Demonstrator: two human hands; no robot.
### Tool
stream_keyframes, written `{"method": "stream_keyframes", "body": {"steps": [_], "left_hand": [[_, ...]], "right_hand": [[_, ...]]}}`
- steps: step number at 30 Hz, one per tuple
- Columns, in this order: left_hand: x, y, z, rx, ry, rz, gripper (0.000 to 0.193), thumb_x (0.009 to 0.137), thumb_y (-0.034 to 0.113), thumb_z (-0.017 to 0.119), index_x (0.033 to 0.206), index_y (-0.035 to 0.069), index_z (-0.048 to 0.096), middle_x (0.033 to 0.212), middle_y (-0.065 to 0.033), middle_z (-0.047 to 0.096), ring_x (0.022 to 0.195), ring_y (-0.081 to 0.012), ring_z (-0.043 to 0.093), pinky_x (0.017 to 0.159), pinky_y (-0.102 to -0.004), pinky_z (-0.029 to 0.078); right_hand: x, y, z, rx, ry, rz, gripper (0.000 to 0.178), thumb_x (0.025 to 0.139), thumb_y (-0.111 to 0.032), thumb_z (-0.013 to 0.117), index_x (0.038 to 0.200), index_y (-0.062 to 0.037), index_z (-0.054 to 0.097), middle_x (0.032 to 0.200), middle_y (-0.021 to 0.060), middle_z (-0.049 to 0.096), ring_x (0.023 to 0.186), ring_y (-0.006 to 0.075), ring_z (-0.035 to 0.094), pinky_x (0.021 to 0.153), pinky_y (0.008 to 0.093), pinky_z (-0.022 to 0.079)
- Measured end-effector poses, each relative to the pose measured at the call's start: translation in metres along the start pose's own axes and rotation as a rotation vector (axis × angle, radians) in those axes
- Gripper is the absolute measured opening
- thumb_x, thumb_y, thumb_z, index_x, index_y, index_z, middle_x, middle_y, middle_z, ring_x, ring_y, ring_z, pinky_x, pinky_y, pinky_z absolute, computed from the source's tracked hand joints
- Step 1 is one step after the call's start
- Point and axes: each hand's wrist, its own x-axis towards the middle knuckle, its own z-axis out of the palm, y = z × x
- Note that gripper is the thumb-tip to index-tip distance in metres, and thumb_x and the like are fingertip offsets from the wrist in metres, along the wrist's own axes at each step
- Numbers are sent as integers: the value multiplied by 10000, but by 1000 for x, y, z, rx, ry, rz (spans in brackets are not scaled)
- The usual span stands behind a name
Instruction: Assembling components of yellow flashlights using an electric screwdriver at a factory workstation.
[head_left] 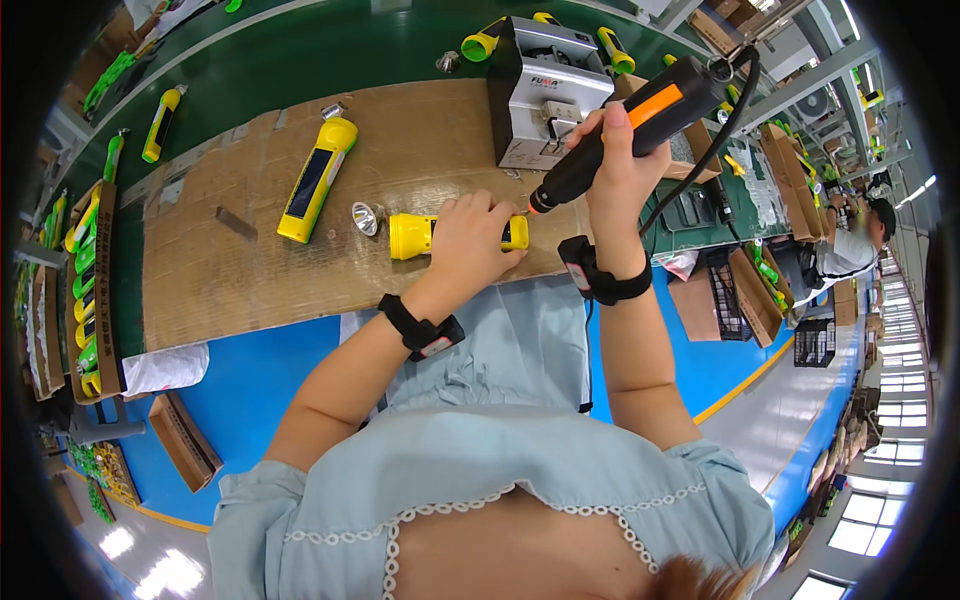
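Note:
My left hand (470,240) is closed over a yellow flashlight (408,237) lying on the cardboard sheet, its wide head end pointing left. In my right hand (625,165) is a black and orange electric screwdriver (655,108), tilted, with its tip down by the flashlight's right end. Whether the tip touches a screw cannot be made out. Just left of the flashlight's head lies a shiny reflector cup (367,218). Farther left, a second yellow and green flashlight (318,182) with a dark panel rests on the cardboard.
A grey metal machine box (515,110) stands behind my hands. The brown cardboard sheet (230,290) covers the green bench. A carton of flashlights (108,290) sits at the left edge. The screwdriver's black cable (715,150) loops down at right. Another person (850,245) is far right.

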Motion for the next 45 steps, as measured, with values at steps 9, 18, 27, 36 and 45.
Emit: {"method": "stream_keyframes", "body": {"steps": [9, 18, 27, 36, 45], "left_hand": [[-7, 1, 2, -9, 85, 54, 427, 607, 291, 779, 988, 183, 619, 896, -37, 529, 851, -230, 534, 751, -354, 390], [-11, -1, 3, -20, 108, 122, 499, 597, 270, 792, 1056, 185, 618, 907, -25, 549, 847, -214, 535, 738, -346, 388], [-7, -1, 3, -13, 76, 104, 435, 628, 314, 775, 1015, 177, 632, 903, -22, 564, 881, -200, 548, 746, -350, 385], [-3, 0, -1, -43, 35, 39, 436, 619, 327, 775, 995, 160, 629, 892, -29, 561, 881, -221, 552, 756, -361, 389], [3, -2, -1, -6, -76, -38, 447, 608, 359, 780, 973, 131, 660, 915, -44, 582, 890, -240, 558, 763, -368, 400]], "right_hand": [[2, -13, 4, 6, -54, 46, 223, 886, -200, 588, 874, 4, 500, 681, 94, 573, 550, 171, 571, 503, 276, 470], [1, -10, 7, -23, -79, 63, 207, 893, -190, 583, 874, -5, 492, 681, 83, 573, 549, 160, 567, 491, 267, 464], [-3, -15, 0, -18, 10, -22, 252, 877, -215, 602, 886, 15, 499, 697, 102, 568, 557, 182, 571, 514, 285, 478], [-2, -3, 5, -1, 2, -3, 225, 877, -187, 597, 900, 13, 497, 694, 95, 574, 558, 172, 571, 521, 271, 471], [-8, 12, 7, 36, -128, 162, 262, 799, -67, 687, 957, -9, 486, 752, 42, 586, 573, 97, 565, 530, 228, 466]]}}
